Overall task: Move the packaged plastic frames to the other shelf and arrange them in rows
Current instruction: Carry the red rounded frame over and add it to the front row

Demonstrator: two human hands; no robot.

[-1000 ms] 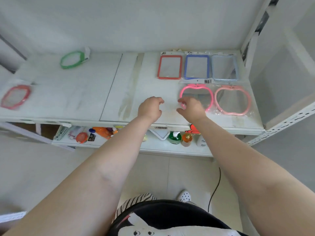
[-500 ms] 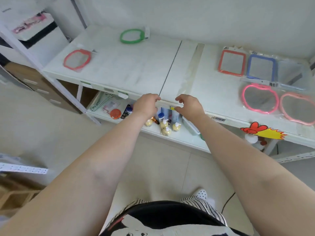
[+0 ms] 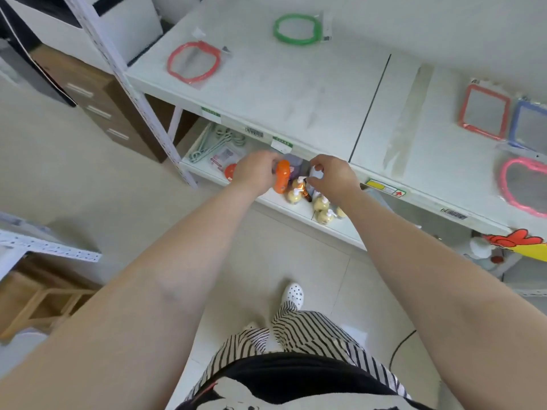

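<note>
Both hands, left hand (image 3: pixel 255 173) and right hand (image 3: pixel 334 177), hang loosely curled and seemingly empty before the shelf edge, between fetches, so next comes reaching the red round frame (image 3: pixel 194 62), lying flat, longer axis roughly left-right, then the green frame (image 3: pixel 298 28) beyond.

Green ring (image 3: pixel 297 28) and red frame (image 3: pixel 194 62) on a white shelf (image 3: pixel 290 84); orange bottle (image 3: pixel 281 176) below; black-and-white striped trousers (image 3: pixel 310 335).
</note>
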